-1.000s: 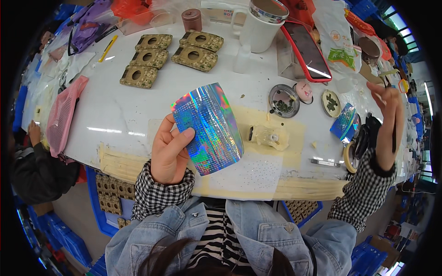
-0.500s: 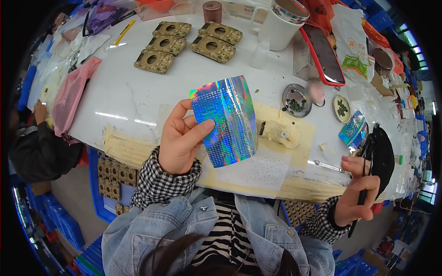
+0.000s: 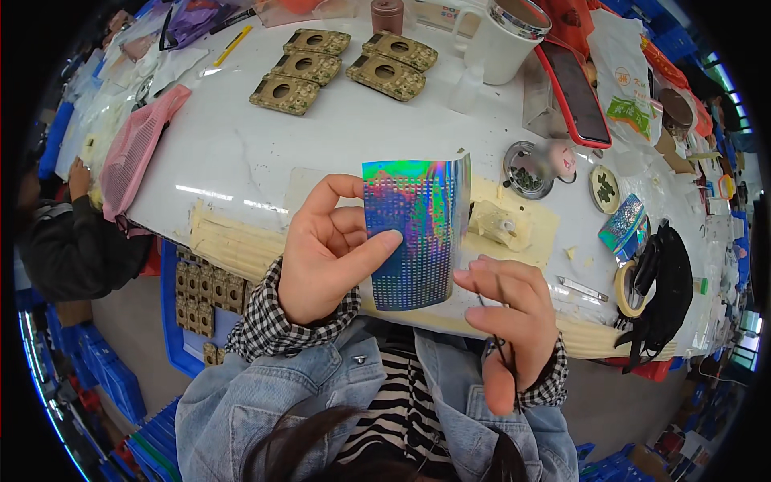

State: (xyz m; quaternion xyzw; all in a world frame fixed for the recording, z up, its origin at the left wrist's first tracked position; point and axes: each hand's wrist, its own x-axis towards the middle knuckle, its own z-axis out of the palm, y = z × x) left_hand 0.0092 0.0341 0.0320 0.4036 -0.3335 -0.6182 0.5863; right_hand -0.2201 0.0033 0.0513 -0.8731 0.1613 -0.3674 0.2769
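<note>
My left hand (image 3: 325, 257) pinches the left edge of a shiny holographic sheet (image 3: 411, 241) between thumb and fingers. Rows of small pale marks run across the sheet, which is held up above the table's front edge with its right side curling. Close to the sheet's lower right corner, my right hand (image 3: 518, 321) is partly closed around a thin dark tool (image 3: 504, 353); its kind is hard to make out. Behind the sheet, a small pale fixture (image 3: 502, 225) sits on yellowish tape, partly covered by the sheet.
Several camouflage tank hulls (image 3: 387, 74) stand at the back. Around the right side lie a round metal dish (image 3: 526, 170), small green parts (image 3: 604, 189), metal tweezers (image 3: 584, 289), a tape roll (image 3: 630, 291), a red-cased phone (image 3: 572, 92) and a white mug (image 3: 502, 48).
My right hand has come in from the far right with the dark tool, beside the sheet. The sheet has turned more upright in my left hand and shifted slightly right in view.
</note>
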